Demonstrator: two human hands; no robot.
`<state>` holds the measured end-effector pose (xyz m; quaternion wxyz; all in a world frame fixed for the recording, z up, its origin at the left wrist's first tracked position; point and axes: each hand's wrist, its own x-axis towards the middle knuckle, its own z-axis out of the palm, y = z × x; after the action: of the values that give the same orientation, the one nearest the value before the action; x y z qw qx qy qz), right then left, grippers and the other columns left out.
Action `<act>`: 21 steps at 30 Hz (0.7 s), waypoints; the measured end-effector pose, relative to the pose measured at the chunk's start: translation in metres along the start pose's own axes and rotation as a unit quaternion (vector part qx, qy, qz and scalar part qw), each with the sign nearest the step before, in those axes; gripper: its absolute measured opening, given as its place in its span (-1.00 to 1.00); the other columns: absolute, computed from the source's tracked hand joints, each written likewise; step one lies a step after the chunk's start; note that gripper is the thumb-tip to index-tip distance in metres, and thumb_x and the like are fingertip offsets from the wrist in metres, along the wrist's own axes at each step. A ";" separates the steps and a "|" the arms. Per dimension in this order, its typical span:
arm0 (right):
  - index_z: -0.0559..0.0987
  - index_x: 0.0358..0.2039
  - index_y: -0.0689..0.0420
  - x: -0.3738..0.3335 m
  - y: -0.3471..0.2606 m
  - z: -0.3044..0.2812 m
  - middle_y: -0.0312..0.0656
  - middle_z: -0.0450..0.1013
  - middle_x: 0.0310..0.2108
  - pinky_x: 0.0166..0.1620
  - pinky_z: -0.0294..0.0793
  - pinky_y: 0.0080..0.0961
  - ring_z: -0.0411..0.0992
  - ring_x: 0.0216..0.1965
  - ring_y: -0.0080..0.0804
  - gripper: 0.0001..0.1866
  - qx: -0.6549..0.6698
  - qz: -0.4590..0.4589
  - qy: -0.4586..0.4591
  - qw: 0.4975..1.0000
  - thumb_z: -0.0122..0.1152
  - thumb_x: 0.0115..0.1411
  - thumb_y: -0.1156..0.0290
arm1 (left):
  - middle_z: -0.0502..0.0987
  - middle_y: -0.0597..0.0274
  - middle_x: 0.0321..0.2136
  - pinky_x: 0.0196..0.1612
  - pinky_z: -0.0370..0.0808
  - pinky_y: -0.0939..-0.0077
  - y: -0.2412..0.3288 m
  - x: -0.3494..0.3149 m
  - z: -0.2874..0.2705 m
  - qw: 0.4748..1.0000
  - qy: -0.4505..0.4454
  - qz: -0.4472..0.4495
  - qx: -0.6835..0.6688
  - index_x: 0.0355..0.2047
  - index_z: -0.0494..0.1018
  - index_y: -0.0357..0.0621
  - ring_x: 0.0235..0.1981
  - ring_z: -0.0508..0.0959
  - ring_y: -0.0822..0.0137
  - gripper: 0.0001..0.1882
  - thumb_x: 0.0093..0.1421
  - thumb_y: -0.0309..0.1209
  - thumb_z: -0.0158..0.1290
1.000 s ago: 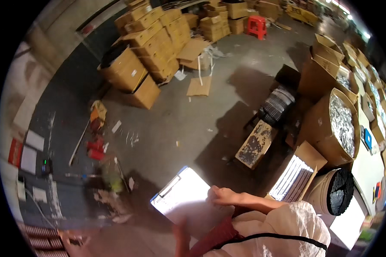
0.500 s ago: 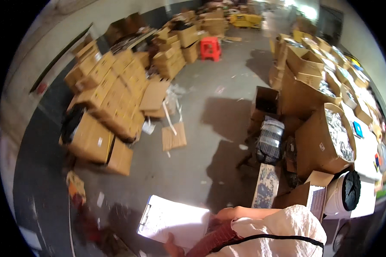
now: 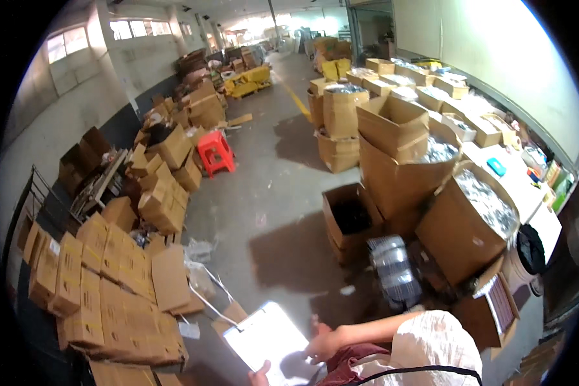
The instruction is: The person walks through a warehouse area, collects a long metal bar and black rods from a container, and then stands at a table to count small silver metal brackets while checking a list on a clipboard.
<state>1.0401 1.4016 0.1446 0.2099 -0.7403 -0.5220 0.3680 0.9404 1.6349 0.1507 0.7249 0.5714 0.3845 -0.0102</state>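
Observation:
A clipboard (image 3: 237, 326) with white paper (image 3: 271, 336) is tilted in front of me, its clip toward the upper left. My left hand (image 3: 260, 374) grips the lower edge, with the thumb on top of the paper. At the board's right edge, my right hand (image 3: 325, 341) has partly curled fingers over the paper, one digit pointing up. Whatever those fingers may hold is too small and blurred to make out. Glare washes out most of the sheet.
Stacked cartons (image 3: 119, 309) line the left side, with a red plastic stool (image 3: 216, 154) beyond. Large open boxes (image 3: 466, 225) of shiny packed items stand at the right. A wrapped bundle (image 3: 394, 270) lies near a dark-lined box (image 3: 350, 215). A worktable (image 3: 524, 186) runs along the right wall.
My view has lifted and turned, showing more of the far aisle and windows. The clipboard has tilted more steeply. My left hand still grips it, and my right hand shows more fully at its edge.

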 end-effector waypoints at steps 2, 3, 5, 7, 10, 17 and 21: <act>0.50 0.03 0.07 0.013 0.039 -0.031 -0.01 0.56 -0.22 -0.06 0.41 -0.12 0.51 -0.15 -0.02 -0.58 -0.064 0.050 -0.019 0.997 0.13 0.23 0.14 | 0.47 -0.20 -0.11 0.01 0.48 0.07 0.023 0.032 0.050 1.000 -0.012 -0.025 0.007 -0.01 0.20 -0.55 -0.11 0.55 -0.04 -0.53 0.14 -0.62 0.13; 0.49 0.03 0.09 0.013 0.059 -0.046 0.01 0.55 -0.22 -0.07 0.43 -0.10 0.51 -0.14 0.01 -0.58 -0.007 0.053 -0.008 0.999 0.13 0.22 0.15 | 0.47 -0.20 -0.11 0.01 0.48 0.07 0.035 0.047 0.078 0.999 -0.016 -0.034 0.007 -0.01 0.20 -0.55 -0.11 0.55 -0.04 -0.53 0.14 -0.62 0.13; 0.46 0.07 0.15 0.024 0.091 -0.082 0.09 0.53 -0.18 -0.10 0.46 -0.09 0.50 -0.12 0.07 -0.55 0.043 0.065 -0.019 0.997 0.12 0.23 0.20 | 0.47 -0.20 -0.10 0.01 0.48 0.07 0.066 0.083 0.115 0.999 -0.018 -0.032 0.014 0.00 0.19 -0.56 -0.11 0.55 -0.04 -0.53 0.14 -0.62 0.13; 0.46 0.07 0.18 0.038 0.137 -0.103 0.10 0.52 -0.16 -0.09 0.47 -0.13 0.50 -0.11 0.07 -0.56 0.101 0.069 0.017 0.992 0.11 0.23 0.23 | 0.46 -0.20 -0.10 0.01 0.48 0.08 0.111 0.123 0.141 0.999 -0.016 -0.022 0.019 0.00 0.18 -0.56 -0.11 0.55 -0.05 -0.52 0.14 -0.62 0.13; 0.47 0.05 0.21 0.041 0.204 -0.141 0.11 0.51 -0.11 -0.08 0.48 -0.18 0.49 -0.07 0.06 -0.59 0.162 0.005 0.105 0.981 0.09 0.24 0.29 | 0.46 -0.20 -0.10 0.01 0.48 0.08 0.174 0.189 0.182 1.000 -0.001 0.002 0.023 0.00 0.17 -0.56 -0.10 0.55 -0.05 -0.51 0.15 -0.61 0.13; 0.51 -0.06 0.19 0.092 0.318 -0.320 0.11 0.52 -0.19 -0.12 0.45 -0.10 0.49 -0.14 0.09 -0.61 0.075 0.118 0.021 0.990 0.19 0.16 0.25 | 0.45 -0.21 -0.09 0.01 0.47 0.09 0.271 0.364 0.292 0.999 0.002 0.016 0.036 0.02 0.14 -0.56 -0.10 0.55 -0.05 -0.49 0.15 -0.61 0.13; 0.53 -0.04 0.07 0.066 0.391 -0.435 0.08 0.52 -0.13 -0.02 0.42 -0.12 0.45 -0.05 0.06 -0.67 0.089 0.145 0.085 0.982 0.05 0.25 0.22 | 0.45 -0.22 -0.09 0.02 0.47 0.09 0.329 0.465 0.372 0.998 -0.021 0.017 0.061 0.02 0.13 -0.56 -0.10 0.55 -0.05 -0.48 0.16 -0.60 0.13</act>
<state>1.6269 1.3508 0.1305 0.2628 -0.8151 -0.3547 0.3752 1.6201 1.6354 0.1750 0.6967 0.6206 0.3582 -0.0332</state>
